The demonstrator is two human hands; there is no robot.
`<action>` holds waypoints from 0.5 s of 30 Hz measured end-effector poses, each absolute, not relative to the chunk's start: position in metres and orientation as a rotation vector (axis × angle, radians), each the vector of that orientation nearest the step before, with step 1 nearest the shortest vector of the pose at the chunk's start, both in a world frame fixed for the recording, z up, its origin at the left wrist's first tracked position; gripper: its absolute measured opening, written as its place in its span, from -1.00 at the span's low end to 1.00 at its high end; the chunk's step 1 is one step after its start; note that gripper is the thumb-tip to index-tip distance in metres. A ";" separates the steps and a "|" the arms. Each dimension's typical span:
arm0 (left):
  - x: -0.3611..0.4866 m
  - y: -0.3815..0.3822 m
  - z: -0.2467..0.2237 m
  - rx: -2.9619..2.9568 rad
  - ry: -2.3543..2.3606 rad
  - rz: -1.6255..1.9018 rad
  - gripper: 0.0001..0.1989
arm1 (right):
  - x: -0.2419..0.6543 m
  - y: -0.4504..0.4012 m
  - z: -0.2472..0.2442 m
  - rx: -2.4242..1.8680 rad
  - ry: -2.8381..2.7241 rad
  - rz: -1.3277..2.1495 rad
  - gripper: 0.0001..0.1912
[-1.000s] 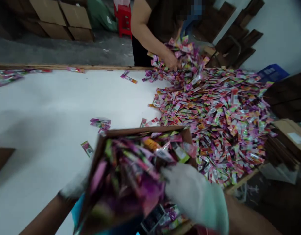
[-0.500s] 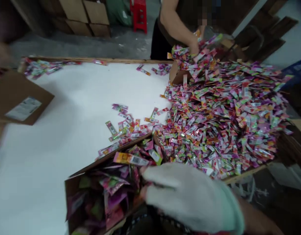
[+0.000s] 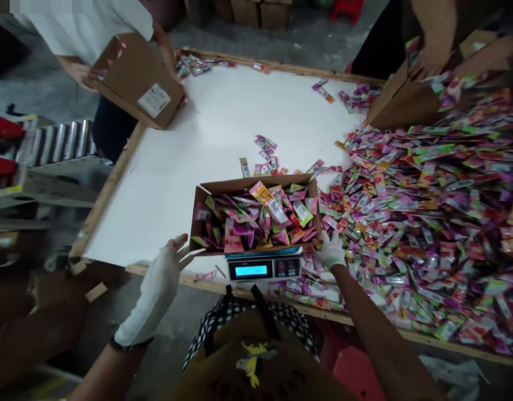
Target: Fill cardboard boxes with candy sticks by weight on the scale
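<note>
A cardboard box (image 3: 256, 181) full of small colourful packets (image 3: 267, 217) sits level on a digital scale (image 3: 264, 269) with a lit blue display. My left hand (image 3: 158, 289), in a white glove, is at the box's near left corner. Its fingers are spread, with nothing in them. At the box's right end is my right hand (image 3: 332, 252), also gloved, with fingers apart close against the wall; whether they touch it is hard to tell. A large heap of the same packets (image 3: 406, 223) covers the table to the right.
Across the white table (image 3: 168, 161), a person at the left holds a cardboard box (image 3: 135, 83). At the far right, another person's hands work in a box (image 3: 396, 103). Wooden edging (image 3: 110, 195) borders the table. A roller conveyor (image 3: 66, 142) stands at the left.
The box has gone from slanted to level on the scale. My right hand has left the packets for the box's right end. My left hand has come into view; the camera view has shifted left.
</note>
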State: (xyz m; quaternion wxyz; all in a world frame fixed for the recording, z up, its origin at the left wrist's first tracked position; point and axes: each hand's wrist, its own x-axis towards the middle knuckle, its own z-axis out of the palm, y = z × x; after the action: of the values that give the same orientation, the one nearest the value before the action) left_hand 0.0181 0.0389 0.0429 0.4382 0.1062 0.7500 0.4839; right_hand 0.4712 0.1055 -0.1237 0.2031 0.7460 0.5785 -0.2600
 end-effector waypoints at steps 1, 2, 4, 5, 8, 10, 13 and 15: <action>0.024 0.030 0.046 0.229 1.871 1.218 -0.62 | 0.479 0.110 -0.120 2.086 1.659 -0.721 -0.10; 0.029 0.021 0.050 0.197 1.873 1.233 -0.59 | 0.487 0.116 -0.115 2.081 1.697 -0.726 -0.22; 0.040 0.003 0.058 0.162 1.861 1.249 -0.53 | 0.502 0.127 -0.101 2.054 1.727 -0.753 -0.37; 0.044 -0.006 0.061 0.164 1.850 1.252 -0.50 | 0.508 0.131 -0.092 2.040 1.738 -0.766 -0.42; 0.047 -0.026 0.064 0.188 1.823 1.265 -0.43 | 0.521 0.142 -0.058 2.014 1.807 -0.782 -0.49; 0.042 -0.033 0.063 0.185 1.815 1.287 -0.42 | 0.531 0.150 -0.024 2.013 1.871 -0.775 -0.53; 0.034 -0.037 0.059 0.213 1.760 1.303 -0.43 | 0.550 0.167 0.050 2.040 1.959 -0.758 -0.53; 0.030 -0.034 0.057 0.241 1.712 1.306 -0.42 | 0.552 0.177 0.113 2.037 2.072 -0.762 -0.49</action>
State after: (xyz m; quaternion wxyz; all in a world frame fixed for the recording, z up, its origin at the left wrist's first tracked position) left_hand 0.0303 -0.0344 0.0574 0.4681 0.0985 0.6982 0.5326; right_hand 0.5522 0.1769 0.1126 0.0688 0.6766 0.6881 -0.2530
